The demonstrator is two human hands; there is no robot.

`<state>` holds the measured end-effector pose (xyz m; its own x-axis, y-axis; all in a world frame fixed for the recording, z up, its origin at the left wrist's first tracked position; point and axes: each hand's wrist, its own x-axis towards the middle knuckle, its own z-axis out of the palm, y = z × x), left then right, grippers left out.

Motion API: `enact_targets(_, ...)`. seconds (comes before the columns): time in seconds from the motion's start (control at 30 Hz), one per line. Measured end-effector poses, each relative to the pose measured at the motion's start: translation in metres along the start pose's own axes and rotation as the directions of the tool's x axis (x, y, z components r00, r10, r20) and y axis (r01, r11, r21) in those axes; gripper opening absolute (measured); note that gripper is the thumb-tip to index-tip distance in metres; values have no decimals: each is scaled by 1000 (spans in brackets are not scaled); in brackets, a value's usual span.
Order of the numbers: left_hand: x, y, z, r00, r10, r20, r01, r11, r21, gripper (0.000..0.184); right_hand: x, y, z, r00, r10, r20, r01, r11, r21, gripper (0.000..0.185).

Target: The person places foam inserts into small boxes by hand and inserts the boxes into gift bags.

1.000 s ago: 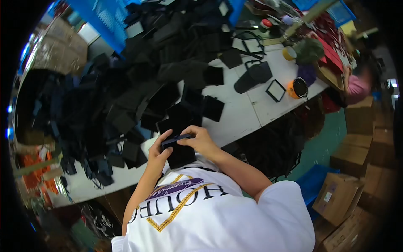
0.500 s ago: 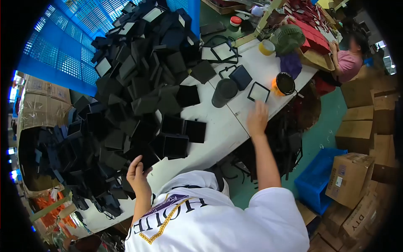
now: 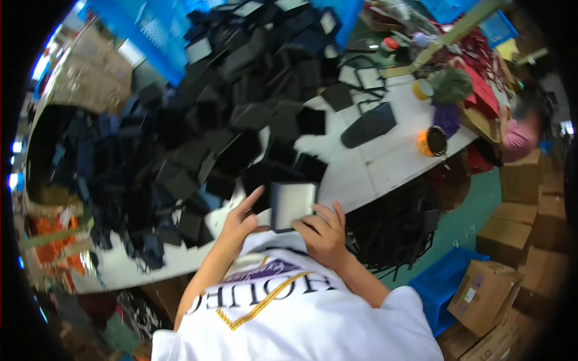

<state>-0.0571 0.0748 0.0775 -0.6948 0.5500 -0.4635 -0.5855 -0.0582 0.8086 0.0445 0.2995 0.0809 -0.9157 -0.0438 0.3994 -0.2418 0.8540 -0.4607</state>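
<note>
A dark rectangular frame with a pale inner panel (image 3: 296, 203) is tilted up in front of my chest. The fingers of my right hand (image 3: 324, 231) grip its lower right corner. To the left of the frame is my left hand (image 3: 238, 224), its thumb and index finger spread apart, with dark boxes (image 3: 256, 180) just beyond the fingertips. No held item can be made out in it. Past both hands, a large heap of black boxes and pieces (image 3: 211, 114) covers much of the white table (image 3: 343, 174). The image is somewhat blurred.
On the table's right part are a dark cylinder-like object (image 3: 367, 126), an orange container (image 3: 430, 142), a yellow roll (image 3: 422, 89) and a green fan (image 3: 451, 84). A person in pink (image 3: 519, 139) is at the far right. Cardboard boxes (image 3: 484, 295) and a blue crate (image 3: 442, 280) stand lower right.
My right hand has come back from the table's right side with the pale-panelled frame, which lay beside the orange container. My left hand has moved right and up. The camera view has shifted.
</note>
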Motion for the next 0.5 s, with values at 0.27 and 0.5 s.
enact_targets(0.27,-48,15,-19,988,-73,-139,68,997,-39,44,76,-30,8,981,147,-124,-39,783,621,37)
enact_targets(0.5,-83,1,-35,994,-30,-104,17,993,-116,39,107,-22,55,877,191,441,-459,607,649,30)
